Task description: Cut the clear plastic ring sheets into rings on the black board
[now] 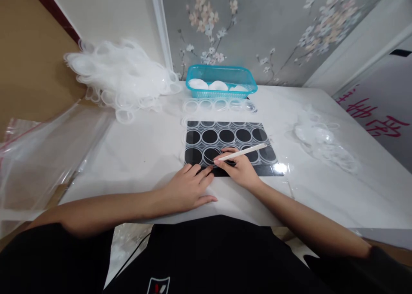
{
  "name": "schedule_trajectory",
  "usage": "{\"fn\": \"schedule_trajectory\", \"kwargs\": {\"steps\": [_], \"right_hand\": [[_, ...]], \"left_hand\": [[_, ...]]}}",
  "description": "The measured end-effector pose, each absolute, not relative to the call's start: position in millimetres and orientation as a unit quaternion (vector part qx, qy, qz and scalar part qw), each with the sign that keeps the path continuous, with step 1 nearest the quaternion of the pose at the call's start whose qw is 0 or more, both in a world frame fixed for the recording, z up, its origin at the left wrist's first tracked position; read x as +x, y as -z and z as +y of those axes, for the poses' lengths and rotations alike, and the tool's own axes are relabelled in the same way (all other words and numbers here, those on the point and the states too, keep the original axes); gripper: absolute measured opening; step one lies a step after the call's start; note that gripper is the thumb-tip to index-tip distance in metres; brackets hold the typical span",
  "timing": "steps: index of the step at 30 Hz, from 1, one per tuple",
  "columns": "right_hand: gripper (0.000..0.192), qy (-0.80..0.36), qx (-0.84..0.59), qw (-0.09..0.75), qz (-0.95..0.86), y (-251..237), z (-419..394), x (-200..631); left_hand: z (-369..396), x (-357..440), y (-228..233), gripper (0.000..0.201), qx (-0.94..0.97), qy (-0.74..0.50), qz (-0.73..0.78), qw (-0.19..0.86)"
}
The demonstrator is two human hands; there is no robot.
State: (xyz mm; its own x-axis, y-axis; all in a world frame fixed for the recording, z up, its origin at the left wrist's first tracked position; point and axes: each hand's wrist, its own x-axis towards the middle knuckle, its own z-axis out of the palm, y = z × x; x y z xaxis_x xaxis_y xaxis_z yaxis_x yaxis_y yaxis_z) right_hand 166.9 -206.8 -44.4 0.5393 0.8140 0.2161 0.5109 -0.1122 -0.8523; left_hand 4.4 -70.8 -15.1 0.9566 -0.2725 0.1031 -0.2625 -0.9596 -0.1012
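Note:
A clear plastic sheet with rows of oval rings (226, 135) lies over a black board (251, 171) on the table. My right hand (240, 169) grips a thin white pen-like stick (254, 150), its lower tip at an oval in the front row. What kind of tool it is I cannot make out for sure. My left hand (193, 184) rests flat with fingers apart, its fingertips touching the front edge of the board, just left of my right hand.
Behind the board stands a blue plastic basket (222, 94) with white round pieces (218, 86). A big heap of clear ring-patterned plastic (119, 75) fills the back left. A smaller pile of clear scraps (317, 137) lies right. Clear plastic bags (41, 156) hang at the left edge.

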Motion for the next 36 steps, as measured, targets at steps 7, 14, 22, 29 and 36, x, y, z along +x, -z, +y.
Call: {"fn": "schedule_trajectory", "kwargs": {"steps": [7,14,22,29,36], "right_hand": [[0.014,-0.136,-0.733,0.478,-0.466,46.7,-206.6,168.9],[0.017,0.041,-0.698,0.339,-0.629,47.1,-213.5,163.5],[0.021,0.149,-0.728,0.269,-0.612,4.4,-193.3,213.1],[0.018,0.216,-0.769,0.398,-0.452,-22.6,-198.9,239.4],[0.022,0.022,-0.723,0.57,-0.39,-18.2,-217.7,228.6]], "left_hand": [[-70.4,3.6,17.4,0.062,-0.991,0.047,0.127,0.019],[-67.7,7.8,10.7,0.056,-0.992,0.006,0.083,-0.098],[-62.0,9.0,8.8,0.049,-0.983,-0.007,0.049,-0.177],[-61.4,10.0,3.5,0.045,-0.982,-0.034,0.024,-0.183],[-57.4,10.5,1.1,0.042,-0.984,-0.009,0.063,-0.165]]}}
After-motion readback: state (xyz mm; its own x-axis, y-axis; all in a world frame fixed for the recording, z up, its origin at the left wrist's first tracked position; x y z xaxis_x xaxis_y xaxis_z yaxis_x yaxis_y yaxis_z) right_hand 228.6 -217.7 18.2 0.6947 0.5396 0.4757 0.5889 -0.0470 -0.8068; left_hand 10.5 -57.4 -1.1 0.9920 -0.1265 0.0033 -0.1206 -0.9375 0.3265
